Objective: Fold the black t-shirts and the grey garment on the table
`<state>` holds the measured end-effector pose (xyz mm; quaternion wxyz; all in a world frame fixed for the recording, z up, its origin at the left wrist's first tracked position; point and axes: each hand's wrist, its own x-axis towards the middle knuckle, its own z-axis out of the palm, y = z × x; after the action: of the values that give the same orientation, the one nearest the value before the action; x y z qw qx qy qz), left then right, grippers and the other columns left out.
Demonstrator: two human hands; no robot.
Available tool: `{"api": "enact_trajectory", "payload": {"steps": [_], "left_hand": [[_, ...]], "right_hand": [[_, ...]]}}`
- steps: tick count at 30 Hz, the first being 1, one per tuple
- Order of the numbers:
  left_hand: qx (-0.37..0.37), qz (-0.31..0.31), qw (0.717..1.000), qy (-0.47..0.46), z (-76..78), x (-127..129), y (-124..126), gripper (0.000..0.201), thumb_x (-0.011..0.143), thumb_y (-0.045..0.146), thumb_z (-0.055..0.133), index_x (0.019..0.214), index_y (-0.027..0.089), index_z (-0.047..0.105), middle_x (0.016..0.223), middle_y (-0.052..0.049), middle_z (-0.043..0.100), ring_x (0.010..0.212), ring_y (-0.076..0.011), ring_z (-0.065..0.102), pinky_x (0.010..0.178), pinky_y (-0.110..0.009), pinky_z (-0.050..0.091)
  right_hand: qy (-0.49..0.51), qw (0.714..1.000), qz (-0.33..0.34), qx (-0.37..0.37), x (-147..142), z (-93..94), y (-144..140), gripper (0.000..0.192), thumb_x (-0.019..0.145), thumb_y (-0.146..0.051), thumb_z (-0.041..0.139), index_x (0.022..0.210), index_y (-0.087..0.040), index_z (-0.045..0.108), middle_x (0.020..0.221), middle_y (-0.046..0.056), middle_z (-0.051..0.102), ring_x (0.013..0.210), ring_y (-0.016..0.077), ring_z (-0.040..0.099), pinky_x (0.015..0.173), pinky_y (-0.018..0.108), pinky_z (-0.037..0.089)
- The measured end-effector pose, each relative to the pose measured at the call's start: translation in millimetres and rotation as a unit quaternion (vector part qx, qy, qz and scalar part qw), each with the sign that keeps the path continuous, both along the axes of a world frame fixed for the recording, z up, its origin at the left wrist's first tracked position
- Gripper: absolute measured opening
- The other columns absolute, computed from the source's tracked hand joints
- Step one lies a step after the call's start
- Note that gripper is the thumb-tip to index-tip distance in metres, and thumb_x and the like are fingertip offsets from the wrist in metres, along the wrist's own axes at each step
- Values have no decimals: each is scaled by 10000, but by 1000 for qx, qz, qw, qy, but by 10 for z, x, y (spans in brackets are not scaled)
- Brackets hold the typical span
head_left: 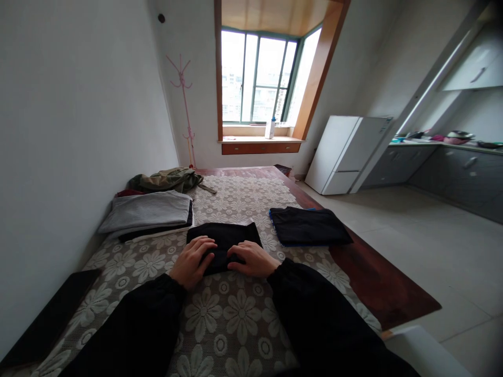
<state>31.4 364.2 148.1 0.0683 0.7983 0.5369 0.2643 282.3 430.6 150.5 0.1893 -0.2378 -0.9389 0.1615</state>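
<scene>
A folded black garment (226, 235) lies on the lace tablecloth (220, 309) in front of me, with a small whitish piece showing at its far right corner. My left hand (193, 259) rests on its near left part, fingers bent slightly and thumb apart. On the near right part lies my right hand (251, 258), its fingers lightly curved over the cloth and the thumb lower down. Both hands touch the garment without visibly gripping it. To the right is a folded dark garment pile (310, 226) with blue edges. A stack of folded clothes (151, 212), grey on top, is at the left.
A camouflage-patterned cloth item (168, 179) sits behind the grey stack, near the wall. The table's dark red wooden edge (387, 290) shows on the right. Farther off are a pink coat stand (184, 99), a window, a white refrigerator (341, 152) and kitchen cabinets.
</scene>
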Motion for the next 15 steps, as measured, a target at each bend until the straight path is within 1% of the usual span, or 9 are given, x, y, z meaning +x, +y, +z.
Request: {"api": "enact_trajectory", "payload": {"steps": [2,4,7,10,11,13,15], "left_hand": [[-3,1,1000,25,-79,-7,25,486,1025,420,392,1461,258,531,1571,-62,516,1508,-269,358,1250,-497,271],[-34,7,997,75,-146,-14,46,563,1027,442,383,1554,247,422,1650,-60,408,1561,-290,258,1272,-553,185],[-67,13,988,137,-208,-11,64,590,1036,459,354,1585,242,374,1683,-51,335,1578,-291,209,1276,-557,155],[-61,21,984,169,-229,3,60,593,1045,475,329,1598,263,346,1696,-32,297,1585,-277,183,1282,-538,145],[-57,28,982,176,-230,8,56,594,1044,480,331,1600,272,342,1700,-30,284,1588,-282,171,1281,-543,143],[-57,45,979,188,-221,15,51,598,1037,485,347,1600,283,342,1710,-44,249,1590,-309,143,1273,-568,146],[-72,55,977,194,-184,22,58,603,1028,479,367,1597,278,354,1717,-71,216,1588,-337,136,1261,-583,169]], "right_hand": [[3,1000,1,2,0,-5,-1,279,948,-450,687,1111,-225,674,767,-4,678,812,192,673,798,300,451],[6,1000,0,5,-3,-16,-1,275,948,-443,690,1114,-224,678,775,0,682,816,191,674,802,301,453],[12,1000,-2,5,-11,-32,-2,285,950,-448,687,1126,-224,682,785,2,684,813,188,672,803,304,461],[19,1000,-5,12,-14,-24,-6,339,954,-494,666,1153,-220,687,845,22,702,853,198,671,837,327,481],[22,999,-9,21,-13,-16,-8,394,942,-533,668,1179,-219,685,917,44,716,913,214,670,874,347,487],[31,998,-21,49,-7,-5,-9,597,881,-642,691,1297,-216,646,1168,104,706,1130,271,628,1007,413,466],[31,996,-40,70,2,-13,-6,858,812,-747,690,1463,-211,531,1453,143,573,1375,331,473,1162,488,357]]}}
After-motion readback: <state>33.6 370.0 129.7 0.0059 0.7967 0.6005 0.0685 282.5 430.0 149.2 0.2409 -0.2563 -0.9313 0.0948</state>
